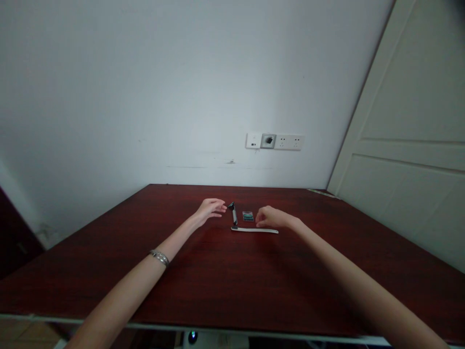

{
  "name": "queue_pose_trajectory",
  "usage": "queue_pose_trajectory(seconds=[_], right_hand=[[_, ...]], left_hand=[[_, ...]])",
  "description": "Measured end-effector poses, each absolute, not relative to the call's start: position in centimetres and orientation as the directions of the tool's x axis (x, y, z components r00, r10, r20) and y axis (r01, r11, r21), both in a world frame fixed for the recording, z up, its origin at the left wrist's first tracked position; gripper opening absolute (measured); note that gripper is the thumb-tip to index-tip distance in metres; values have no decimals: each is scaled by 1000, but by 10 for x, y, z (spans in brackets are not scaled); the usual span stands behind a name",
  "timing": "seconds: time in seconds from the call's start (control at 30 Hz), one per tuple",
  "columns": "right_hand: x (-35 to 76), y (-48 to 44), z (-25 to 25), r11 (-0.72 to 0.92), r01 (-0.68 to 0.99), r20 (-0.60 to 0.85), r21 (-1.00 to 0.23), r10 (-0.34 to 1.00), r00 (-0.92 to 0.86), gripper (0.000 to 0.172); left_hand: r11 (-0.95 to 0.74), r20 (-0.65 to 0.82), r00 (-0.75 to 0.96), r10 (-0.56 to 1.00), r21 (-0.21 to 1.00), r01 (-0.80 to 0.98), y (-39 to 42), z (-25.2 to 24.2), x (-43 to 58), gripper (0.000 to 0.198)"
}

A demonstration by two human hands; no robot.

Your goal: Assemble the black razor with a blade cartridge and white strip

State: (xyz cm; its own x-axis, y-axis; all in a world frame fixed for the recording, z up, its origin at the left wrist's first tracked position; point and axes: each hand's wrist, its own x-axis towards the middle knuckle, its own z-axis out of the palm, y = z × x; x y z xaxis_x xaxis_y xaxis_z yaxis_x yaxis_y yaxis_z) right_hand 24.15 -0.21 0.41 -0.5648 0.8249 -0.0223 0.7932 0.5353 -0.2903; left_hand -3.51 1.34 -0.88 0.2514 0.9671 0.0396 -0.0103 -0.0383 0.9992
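A razor [234, 214] with a black head and a grey-and-black handle lies on the dark red table [203, 276]. My left hand [211, 209] hovers just left of its head, fingers stretched out and holding nothing. To the right of the razor lies a small clear case [248, 216] with dark and teal parts inside. Beside that case is my right hand [268, 216], its fingers curled down and closed; whatever they may hold is hidden. A long thin white strip [256, 230] with a dark piece at its left end lies in front of the razor and the case.
A white wall [203, 97] rises behind the table, with a row of sockets and switches [278, 141] on it. On the right stands a pale panelled door [410, 145]. Below the table's front edge, a pale device [218, 340] with a small light is partly visible.
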Motion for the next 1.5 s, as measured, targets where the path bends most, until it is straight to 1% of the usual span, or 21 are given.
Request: queue_pose_trajectory(seconds=[0.2, 0.4, 0.6, 0.77, 0.93, 1.03, 1.13, 1.2, 1.23, 1.3, 1.33, 1.4, 1.5], right_hand=[[243, -19, 1, 501, 836, -21, -223, 855, -518, 25], [242, -23, 2, 491, 851, -31, -185, 863, -505, 20], [238, -27, 6, 471, 864, -73, -178, 869, -489, 17], [237, -25, 5, 474, 858, -111, -199, 859, -500, 18], [237, -22, 0, 505, 829, -118, -242, 832, -541, 19], [241, -21, -1, 509, 807, -96, -300, 825, -557, 20], [258, -20, 4, 487, 792, -23, -368, 847, -532, 20], [278, -19, 8, 420, 823, 47, -383, 898, -437, 19], [290, -18, 9, 354, 854, 75, -382, 932, -354, 18], [318, -15, 9, 177, 910, 121, -375, 983, -141, 17], [333, -14, 7, 62, 929, 128, -366, 992, -16, 17], [363, -12, 2, -94, 922, 121, -375, 981, 149, 20], [400, -12, -10, -248, 891, 118, -380, 942, 313, 21]], left_hand=[[-40, 14, 234, 972, 994, 106, 12, -8, -39, 33], [-46, 14, 217, 976, 989, 140, 17, -14, -39, 29], [-57, 18, 202, 979, 980, 189, 21, -16, -39, 27], [-60, 13, 204, 979, 973, 224, 24, -17, -36, 26], [-60, -3, 197, 980, 949, 309, 30, -22, -32, 21], [-61, -13, 185, 983, 919, 390, 34, -24, -28, 18], [-70, -26, 181, 983, 860, 505, 38, -24, -24, 18], [-84, -29, 180, 983, 803, 590, 39, -25, -20, 19], [-97, -28, 185, 982, 770, 631, 40, -25, -18, 20], [-126, -31, 205, 978, 699, 704, 41, -27, -14, 21], [-142, -32, 218, 976, 664, 734, 41, -28, -11, 22], [-184, -22, 247, 969, 606, 774, 42, -30, -7, 23], [-247, 26, 281, 959, 556, 794, 44, -32, -2, 25]])
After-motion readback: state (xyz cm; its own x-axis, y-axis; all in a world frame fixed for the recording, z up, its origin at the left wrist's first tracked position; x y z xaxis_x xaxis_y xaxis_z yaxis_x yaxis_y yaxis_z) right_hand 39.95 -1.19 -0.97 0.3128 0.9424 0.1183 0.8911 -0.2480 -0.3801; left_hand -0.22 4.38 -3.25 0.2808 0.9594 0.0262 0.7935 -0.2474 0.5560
